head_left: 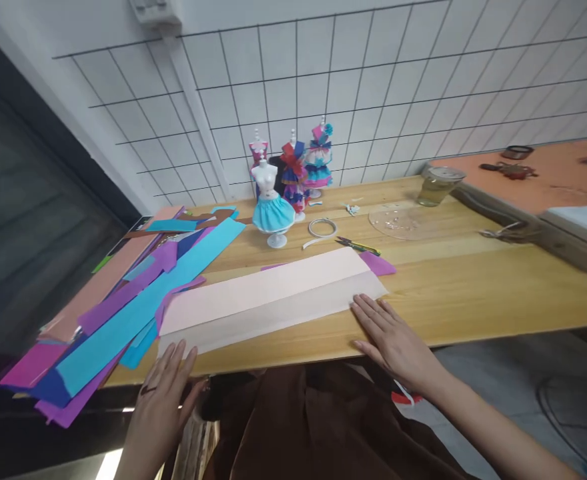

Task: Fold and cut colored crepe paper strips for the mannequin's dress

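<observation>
A long pale pink sheet of crepe paper (273, 287) lies across the front of the wooden table, with a whitish strip (278, 319) along its near edge. My left hand (166, 383) rests its fingertips on the strip's near left corner, fingers stretched out. At the other end, my right hand (386, 333) lies flat with fingers extended, tips touching the strip's right corner. A bit of purple paper (379, 263) sticks out from under the sheet. Behind it stands a small white dress form (266, 179) in a puffy turquoise skirt (273, 215).
Colored paper strips (158, 287) are piled at the left. Several dressed mini mannequins (318, 160) stand by the tiled wall. Yellow-handled snips (358, 245), a coil of white cord (322, 228), a clear round plate (396, 225) and a glass jar (438, 188) sit farther back.
</observation>
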The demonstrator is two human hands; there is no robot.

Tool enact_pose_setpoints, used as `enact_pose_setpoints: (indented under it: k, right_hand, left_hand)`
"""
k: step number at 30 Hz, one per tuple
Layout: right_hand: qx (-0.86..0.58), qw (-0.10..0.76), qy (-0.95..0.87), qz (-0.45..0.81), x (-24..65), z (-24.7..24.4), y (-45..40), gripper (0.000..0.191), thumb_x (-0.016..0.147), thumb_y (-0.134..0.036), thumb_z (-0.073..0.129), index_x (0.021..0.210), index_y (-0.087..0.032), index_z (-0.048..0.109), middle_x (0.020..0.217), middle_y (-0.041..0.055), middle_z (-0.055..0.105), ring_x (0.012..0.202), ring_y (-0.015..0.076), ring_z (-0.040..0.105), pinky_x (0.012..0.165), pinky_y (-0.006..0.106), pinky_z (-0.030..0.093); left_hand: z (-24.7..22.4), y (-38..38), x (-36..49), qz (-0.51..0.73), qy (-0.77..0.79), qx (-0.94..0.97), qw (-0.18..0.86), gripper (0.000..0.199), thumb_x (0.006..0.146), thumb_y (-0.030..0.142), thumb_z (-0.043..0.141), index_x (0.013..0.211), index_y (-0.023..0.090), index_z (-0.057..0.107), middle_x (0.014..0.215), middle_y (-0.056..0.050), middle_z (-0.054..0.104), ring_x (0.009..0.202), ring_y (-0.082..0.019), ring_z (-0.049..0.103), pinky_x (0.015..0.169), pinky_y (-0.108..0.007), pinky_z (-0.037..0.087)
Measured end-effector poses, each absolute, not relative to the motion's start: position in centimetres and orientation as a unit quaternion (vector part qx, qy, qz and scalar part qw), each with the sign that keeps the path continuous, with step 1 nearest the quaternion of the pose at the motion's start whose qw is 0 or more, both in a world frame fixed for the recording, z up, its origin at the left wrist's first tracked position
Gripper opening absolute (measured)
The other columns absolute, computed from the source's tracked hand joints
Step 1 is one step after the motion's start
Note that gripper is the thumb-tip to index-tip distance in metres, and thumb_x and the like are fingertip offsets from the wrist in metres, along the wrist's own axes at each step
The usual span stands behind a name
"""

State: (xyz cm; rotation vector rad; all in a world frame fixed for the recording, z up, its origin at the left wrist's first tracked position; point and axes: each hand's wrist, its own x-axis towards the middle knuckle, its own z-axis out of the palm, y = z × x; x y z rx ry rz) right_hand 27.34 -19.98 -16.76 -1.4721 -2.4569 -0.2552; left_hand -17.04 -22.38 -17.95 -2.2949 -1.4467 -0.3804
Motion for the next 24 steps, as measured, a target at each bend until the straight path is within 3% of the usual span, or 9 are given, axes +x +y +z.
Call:
enact_pose_setpoints:
  k: [5,8,11,16,24]
  right_hand:
    - [-0.539,0.184,-0.821,-0.048,29.9,-16.3,-20.0,0.065,0.090,-0.038,0.042,0.145,-0.018,0.014,0.148,0.0142,0.023,0.136,0.0277,0.020,0.107,0.052,0.025]
    - [-0.546,0.256,-0.798,-0.005,31.3,-16.3,-19.1,0.053,0.090,-0.032,0.043,0.139,-0.019,0.031,0.141,0.0141,0.037,0.130,0.0259,0.034,0.103,0.046,0.034]
    - [-0.553,0.301,-0.777,0.020,32.7,-16.2,-17.4,0.035,0.088,-0.033,0.047,0.120,-0.020,0.054,0.117,0.0130,0.059,0.110,0.0253,0.052,0.091,0.043,0.044]
    - [-0.554,0.257,-0.786,0.096,33.9,-15.0,-14.9,0.023,0.086,-0.037,0.049,0.092,-0.022,0.066,0.095,0.0087,0.065,0.093,0.0244,0.057,0.082,0.042,0.045]
    - [-0.564,0.220,-0.778,0.169,34.0,-13.9,-13.3,0.024,0.085,-0.038,0.048,0.074,-0.021,0.060,0.081,0.0054,0.064,0.079,0.0201,0.056,0.075,0.035,0.043]
  left_hand:
    - [-18.1,-22.2,-17.1,-0.149,-0.509,-0.823,0.205,0.055,0.085,0.040,0.046,0.133,0.015,0.039,0.133,-0.016,0.047,0.126,-0.032,0.039,0.098,-0.045,0.038]
    - [-18.2,-22.2,-17.2,-0.148,-0.511,-0.822,0.204,0.056,0.084,0.039,0.047,0.134,0.015,0.037,0.133,-0.017,0.046,0.126,-0.032,0.039,0.098,-0.045,0.038]
    - [-18.3,-22.2,-17.1,-0.148,-0.512,-0.821,0.207,0.059,0.084,0.040,0.047,0.137,0.016,0.033,0.133,-0.017,0.046,0.126,-0.032,0.039,0.097,-0.046,0.039]
    - [-18.1,-22.2,-16.9,-0.153,-0.512,-0.819,0.207,0.061,0.085,0.038,0.046,0.139,0.019,0.028,0.133,-0.016,0.046,0.125,-0.033,0.040,0.096,-0.046,0.039]
    - [-18.4,-21.9,-17.0,-0.158,-0.509,-0.818,0.214,0.060,0.086,0.042,0.041,0.140,0.019,0.027,0.132,-0.017,0.046,0.123,-0.034,0.042,0.095,-0.047,0.039]
